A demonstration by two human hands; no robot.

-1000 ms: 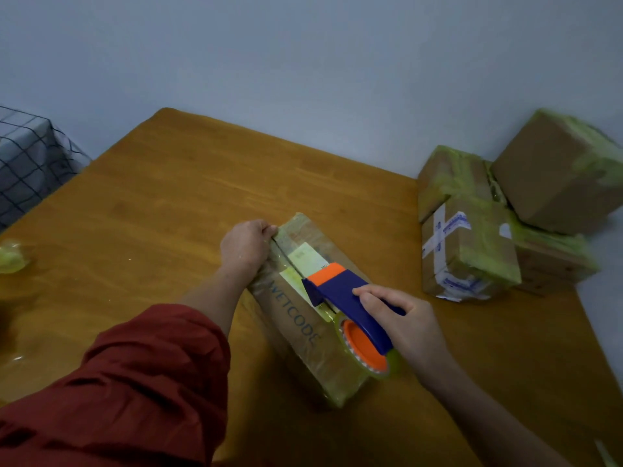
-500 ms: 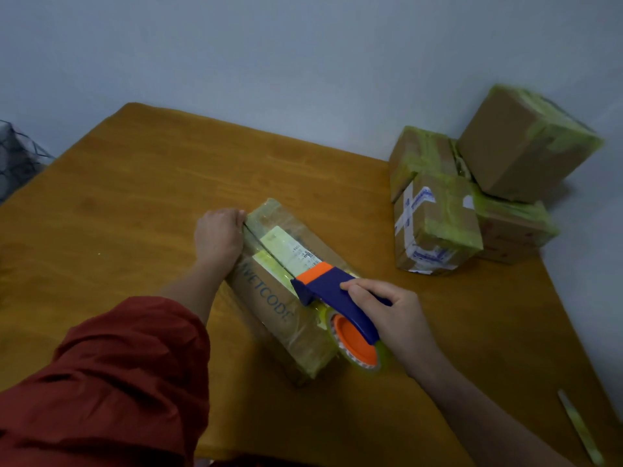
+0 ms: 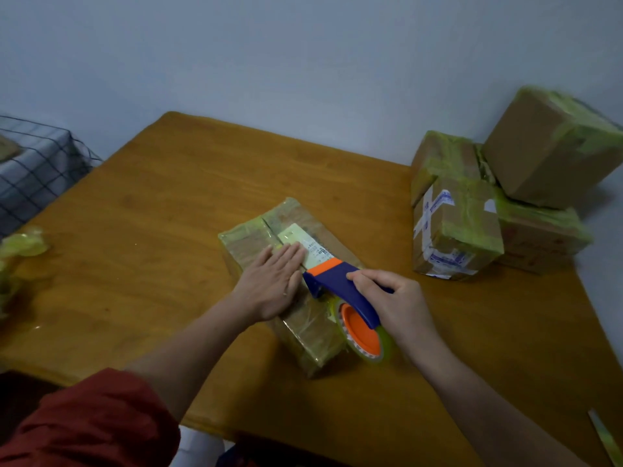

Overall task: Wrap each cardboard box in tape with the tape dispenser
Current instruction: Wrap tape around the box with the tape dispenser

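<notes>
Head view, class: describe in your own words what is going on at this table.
A person is taping a long cardboard box on a wooden table. The left hand lies flat on the box's top, while the right hand grips the blue-and-orange tape dispenser, its front end on the box. A pile of boxes wrapped in greenish tape sits at the right.

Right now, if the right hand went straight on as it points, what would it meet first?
Likely the left hand, lying flat on the tape-wrapped cardboard box, just ahead of the blue and orange tape dispenser the right hand grips.
</notes>
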